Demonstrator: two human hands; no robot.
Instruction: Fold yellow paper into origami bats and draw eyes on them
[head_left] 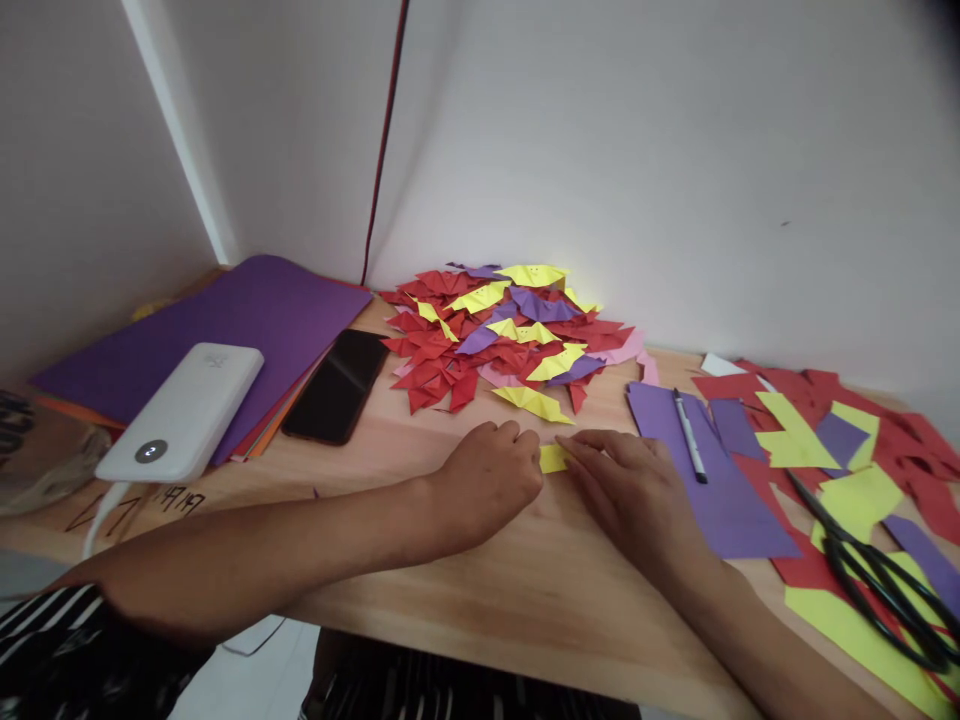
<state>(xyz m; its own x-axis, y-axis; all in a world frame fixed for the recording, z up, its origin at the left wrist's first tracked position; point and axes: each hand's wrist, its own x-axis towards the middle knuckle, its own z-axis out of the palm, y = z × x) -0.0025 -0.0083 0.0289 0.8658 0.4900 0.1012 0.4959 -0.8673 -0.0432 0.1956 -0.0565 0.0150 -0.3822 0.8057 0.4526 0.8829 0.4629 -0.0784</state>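
We see a heap of pointed, folded red, yellow and purple paper shapes (517, 333), matt and sharply creased. In front of that heap, a small yellow paper piece (553, 459) looks equally matt. Left of the heap, we find a flat black rectangular phone (337, 385), glassy and glossy, and a white, rounded plastic power bank (202, 400), smooth with a soft sheen. Right of it, the long black-handled scissors (834, 530) shine faintly. Beneath it, the pale brown wooden tabletop (480, 600) shows smooth grain.

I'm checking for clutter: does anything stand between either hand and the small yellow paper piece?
Nothing visible does. The right hand holds one end of the small yellow paper piece; the curled left hand meets its other end, fingertips hidden.
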